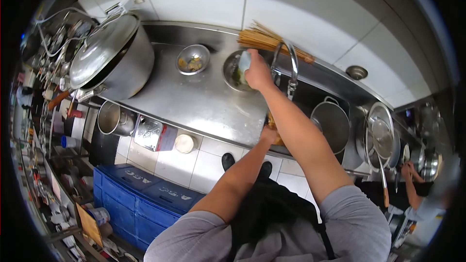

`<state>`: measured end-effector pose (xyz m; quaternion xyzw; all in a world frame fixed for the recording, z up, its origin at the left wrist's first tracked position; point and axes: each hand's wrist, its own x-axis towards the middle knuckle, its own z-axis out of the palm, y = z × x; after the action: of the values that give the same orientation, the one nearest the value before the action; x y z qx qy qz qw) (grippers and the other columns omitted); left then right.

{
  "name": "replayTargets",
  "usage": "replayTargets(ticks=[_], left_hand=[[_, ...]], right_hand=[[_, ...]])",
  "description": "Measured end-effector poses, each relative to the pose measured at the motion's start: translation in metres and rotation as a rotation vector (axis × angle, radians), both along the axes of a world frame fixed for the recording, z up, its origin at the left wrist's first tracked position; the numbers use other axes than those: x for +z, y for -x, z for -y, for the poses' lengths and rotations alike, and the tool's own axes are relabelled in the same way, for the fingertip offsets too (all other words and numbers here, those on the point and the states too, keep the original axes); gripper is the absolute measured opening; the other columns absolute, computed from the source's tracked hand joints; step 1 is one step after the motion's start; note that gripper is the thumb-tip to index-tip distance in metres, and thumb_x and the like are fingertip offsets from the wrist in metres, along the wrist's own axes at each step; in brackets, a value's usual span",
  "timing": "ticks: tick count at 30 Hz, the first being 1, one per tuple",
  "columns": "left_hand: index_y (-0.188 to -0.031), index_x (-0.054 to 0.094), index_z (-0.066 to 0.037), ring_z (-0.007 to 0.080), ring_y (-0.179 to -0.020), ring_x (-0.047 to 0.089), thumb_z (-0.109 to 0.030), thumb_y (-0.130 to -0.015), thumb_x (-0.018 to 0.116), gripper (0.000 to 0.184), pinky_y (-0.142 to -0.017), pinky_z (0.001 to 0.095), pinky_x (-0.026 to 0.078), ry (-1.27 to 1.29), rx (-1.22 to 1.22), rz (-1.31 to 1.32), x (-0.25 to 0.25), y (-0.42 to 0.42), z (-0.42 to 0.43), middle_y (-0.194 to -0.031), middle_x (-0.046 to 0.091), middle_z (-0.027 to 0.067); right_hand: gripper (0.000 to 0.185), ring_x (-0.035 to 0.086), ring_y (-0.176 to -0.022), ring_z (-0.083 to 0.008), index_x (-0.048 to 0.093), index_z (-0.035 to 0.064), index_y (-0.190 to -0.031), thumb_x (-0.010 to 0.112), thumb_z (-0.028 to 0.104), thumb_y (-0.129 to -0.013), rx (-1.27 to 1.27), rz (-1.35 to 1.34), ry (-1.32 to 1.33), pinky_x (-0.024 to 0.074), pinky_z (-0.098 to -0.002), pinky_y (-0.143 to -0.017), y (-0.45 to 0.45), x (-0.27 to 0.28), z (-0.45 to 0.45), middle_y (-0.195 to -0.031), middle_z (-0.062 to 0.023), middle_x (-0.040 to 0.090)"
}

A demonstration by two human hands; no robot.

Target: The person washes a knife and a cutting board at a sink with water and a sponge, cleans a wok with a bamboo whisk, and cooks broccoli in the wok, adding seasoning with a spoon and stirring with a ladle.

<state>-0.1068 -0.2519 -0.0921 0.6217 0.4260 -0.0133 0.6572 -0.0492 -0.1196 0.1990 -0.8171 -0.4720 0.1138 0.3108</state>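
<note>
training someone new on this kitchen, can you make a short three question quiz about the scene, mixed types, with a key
1. Multiple choice: what lies along the wall just beyond the right hand?
a) a rolling pin
b) a bundle of thin wooden sticks
c) a stack of plates
2. True or false: the tilted lid leaves a gap at the rim of the large pot.
3. Fill in the blank: the small metal bowl nearest that pot holds pieces that look mostly ____ in colour.

Key:
1. b
2. true
3. yellow
</note>
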Motion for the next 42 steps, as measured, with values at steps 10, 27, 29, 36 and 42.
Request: replayTargets(ticks=[10,27,29,36,42], left_hand=[[-0.136,0.042,0.001,0.0298,-0.110,0.059,-0.036,-0.087,0.062,0.064,-0.089,0.0368,0.048,0.178,0.161,0.105,0.018,0.015,-0.003,-0.123,0.057,0.0248],[-0.132,0.045,0.002,0.0411,-0.116,0.052,-0.056,-0.098,0.028,0.069,-0.097,0.0416,0.041,0.012,0.243,0.261,0.075,0.023,0.005,-0.123,0.055,0.0280],[-0.130,0.046,0.002,0.0441,-0.116,0.050,-0.054,-0.099,0.026,0.067,-0.097,0.0434,0.041,-0.057,0.207,0.192,0.073,0.023,0.003,-0.121,0.054,0.0297],[-0.123,0.049,0.004,0.0506,-0.114,0.048,-0.041,-0.101,0.029,0.054,-0.095,0.0483,0.040,-0.129,0.263,0.251,0.082,0.022,0.008,-0.116,0.054,0.0347],[-0.125,0.047,0.005,0.0508,-0.115,0.047,-0.039,-0.102,0.027,0.054,-0.097,0.0481,0.039,-0.062,0.240,0.201,0.060,0.011,0.005,-0.118,0.053,0.0354]], right_hand=[[0.066,0.051,-0.117,-0.0427,0.037,0.0103,-0.137,0.044,-0.008,-0.074,-0.077,-0.188,-0.153,0.0413,-0.0435,-0.098,0.038,-0.079,0.248,-0.126,-0.0245,0.052],[0.049,0.057,-0.110,-0.0389,0.056,0.0099,-0.126,0.059,0.007,-0.077,-0.337,-0.173,0.308,0.0456,-0.0456,-0.094,-0.019,-0.220,0.231,-0.118,-0.0215,0.059],[0.046,0.057,-0.112,-0.0377,0.055,0.0089,-0.123,0.060,0.006,-0.077,-0.448,-0.198,0.350,0.0461,-0.0432,-0.094,-0.040,-0.257,0.234,-0.116,-0.0207,0.061],[0.046,0.061,-0.108,-0.0329,0.057,0.0056,-0.123,0.064,0.027,-0.083,-0.523,-0.137,0.622,0.0478,-0.0427,-0.093,-0.078,-0.305,0.208,-0.112,-0.0213,0.063],[0.047,0.059,-0.112,-0.0346,0.055,0.0045,-0.127,0.058,0.005,-0.081,-0.452,-0.296,0.316,0.0449,-0.0391,-0.096,-0.024,-0.239,0.231,-0.118,-0.0210,0.062]])
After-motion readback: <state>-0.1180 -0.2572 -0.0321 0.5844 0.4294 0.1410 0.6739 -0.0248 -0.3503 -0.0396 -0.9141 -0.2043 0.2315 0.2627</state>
